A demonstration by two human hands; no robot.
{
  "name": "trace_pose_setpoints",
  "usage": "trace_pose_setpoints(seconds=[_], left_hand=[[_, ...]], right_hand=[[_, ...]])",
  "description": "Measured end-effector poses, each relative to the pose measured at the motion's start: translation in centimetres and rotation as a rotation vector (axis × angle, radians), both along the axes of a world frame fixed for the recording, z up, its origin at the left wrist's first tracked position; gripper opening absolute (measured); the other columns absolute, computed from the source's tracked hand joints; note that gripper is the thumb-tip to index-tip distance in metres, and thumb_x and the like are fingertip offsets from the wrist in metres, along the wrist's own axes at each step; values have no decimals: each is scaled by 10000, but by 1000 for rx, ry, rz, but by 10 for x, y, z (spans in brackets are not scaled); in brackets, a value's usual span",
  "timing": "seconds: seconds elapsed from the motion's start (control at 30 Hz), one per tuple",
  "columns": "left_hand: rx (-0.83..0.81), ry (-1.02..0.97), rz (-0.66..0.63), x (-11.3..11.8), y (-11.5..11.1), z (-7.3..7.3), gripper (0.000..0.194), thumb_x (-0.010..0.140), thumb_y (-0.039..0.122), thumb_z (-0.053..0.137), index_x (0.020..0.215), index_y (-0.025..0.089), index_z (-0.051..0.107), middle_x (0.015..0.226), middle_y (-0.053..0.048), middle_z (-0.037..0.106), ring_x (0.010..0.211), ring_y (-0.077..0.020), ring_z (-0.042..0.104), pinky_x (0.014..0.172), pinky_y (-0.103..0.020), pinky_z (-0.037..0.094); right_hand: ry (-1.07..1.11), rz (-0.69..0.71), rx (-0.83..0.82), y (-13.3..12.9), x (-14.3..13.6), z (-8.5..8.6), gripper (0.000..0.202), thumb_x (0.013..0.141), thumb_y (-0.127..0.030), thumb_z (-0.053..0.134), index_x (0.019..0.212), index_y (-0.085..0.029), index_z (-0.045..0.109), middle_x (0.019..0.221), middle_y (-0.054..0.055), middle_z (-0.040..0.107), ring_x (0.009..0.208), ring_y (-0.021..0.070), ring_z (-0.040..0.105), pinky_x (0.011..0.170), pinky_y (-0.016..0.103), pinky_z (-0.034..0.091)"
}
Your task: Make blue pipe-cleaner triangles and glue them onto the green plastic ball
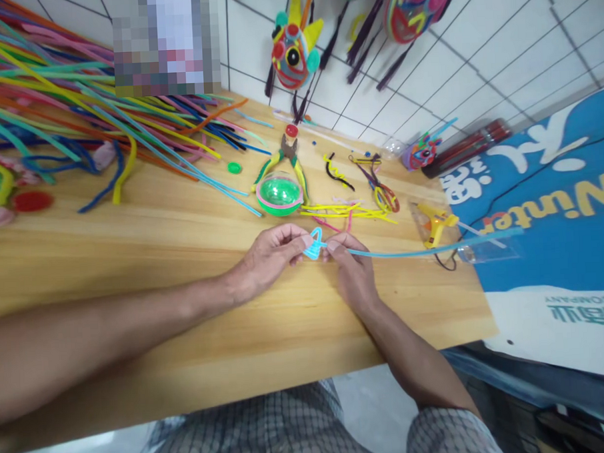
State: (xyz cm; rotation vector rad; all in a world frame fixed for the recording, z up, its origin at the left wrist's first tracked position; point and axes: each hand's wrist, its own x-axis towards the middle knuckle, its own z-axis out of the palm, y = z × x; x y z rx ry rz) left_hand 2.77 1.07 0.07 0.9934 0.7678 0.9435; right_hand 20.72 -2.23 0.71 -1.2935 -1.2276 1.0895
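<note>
Both hands meet over the wooden table around one light-blue pipe cleaner (408, 253). My left hand (270, 254) pinches its bent end, which is folded into a small layered triangle shape. Close beside it, my right hand (352, 264) grips the same pipe cleaner where it leaves the folds, and the long straight tail runs off to the right. Just beyond the hands sits a green half-sphere bowl (279, 193) with a pink rim, next to pliers (289, 147) with green and yellow handles. Several yellow pipe cleaners (351, 211) lie behind my right hand.
A large heap of coloured pipe cleaners (91, 109) covers the table's back left. At the right are a yellow glue gun (436, 224) with a cable and a blue printed board (547, 222). Colourful decorated heads (294, 56) hang on the tiled wall.
</note>
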Motion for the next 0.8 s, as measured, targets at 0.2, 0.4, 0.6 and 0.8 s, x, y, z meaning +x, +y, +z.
trace_pose_setpoints(seconds=[0.2, 0.4, 0.6, 0.8], left_hand=[[-17, -52, -7, 2, 0, 0, 250, 812, 387, 756, 790, 156, 664, 695, 8, 645, 615, -107, 534, 607, -250, 436], [19, -48, -90, 0, -2, -1, 259, 837, 403, 744, 889, 162, 666, 831, -21, 697, 709, -129, 607, 633, -253, 487], [20, 93, -127, -1, 0, -2, 270, 790, 408, 765, 771, 167, 644, 660, 30, 592, 523, -73, 436, 502, -221, 331], [-53, 26, -103, -1, 1, -1, 233, 782, 368, 774, 768, 164, 663, 669, 14, 640, 580, -100, 542, 579, -239, 431]], right_hand=[[7, 13, -59, -1, -9, 4, 151, 817, -360, 741, 817, -225, 673, 719, -35, 642, 684, 140, 562, 692, 284, 448], [-59, -8, -45, 1, -11, 10, 129, 787, -294, 724, 735, -220, 632, 687, -45, 620, 670, 134, 545, 686, 277, 439], [-110, 16, -30, 2, -5, 11, 145, 792, -318, 725, 731, -216, 643, 687, -44, 615, 659, 128, 533, 673, 274, 446], [-118, -26, 100, -3, -1, 9, 155, 891, -372, 695, 876, -230, 634, 814, -18, 653, 744, 143, 599, 725, 291, 504]])
